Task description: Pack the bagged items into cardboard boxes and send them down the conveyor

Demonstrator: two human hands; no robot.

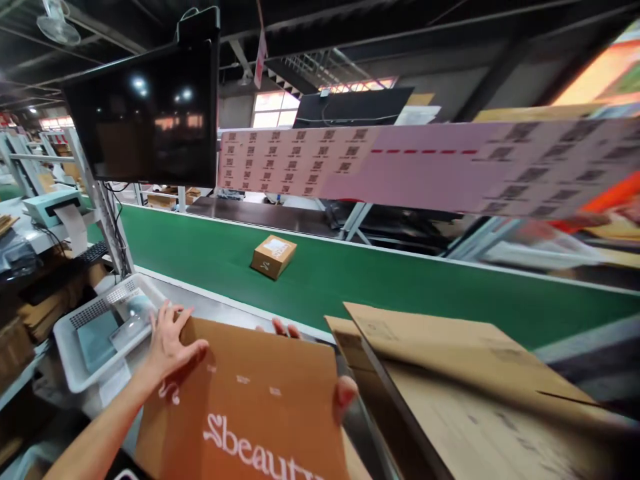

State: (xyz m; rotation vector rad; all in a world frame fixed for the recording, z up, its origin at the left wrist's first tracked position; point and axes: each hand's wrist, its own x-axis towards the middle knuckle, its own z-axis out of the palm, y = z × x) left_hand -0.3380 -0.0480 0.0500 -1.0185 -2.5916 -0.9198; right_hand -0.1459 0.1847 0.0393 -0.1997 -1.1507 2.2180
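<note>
A brown cardboard box (250,413) with white "Sbeauty" lettering fills the lower middle, close to me. My left hand (173,343) grips its upper left corner, fingers over the edge and thumb across the printed face. Behind the box is my right hand (345,392), mostly hidden. Some of its fingertips show above the top edge and one digit at the right edge, so it holds the box too. Whether the box is folded flat or opened out, I cannot tell.
A small carton (274,255) with a label sits on the green conveyor belt (200,243). Large cardboard sheets (480,373) stand at right. At left are a white basket (75,367) and a label printer (53,207). A black monitor (145,120) and a code-covered board (400,163) hang above.
</note>
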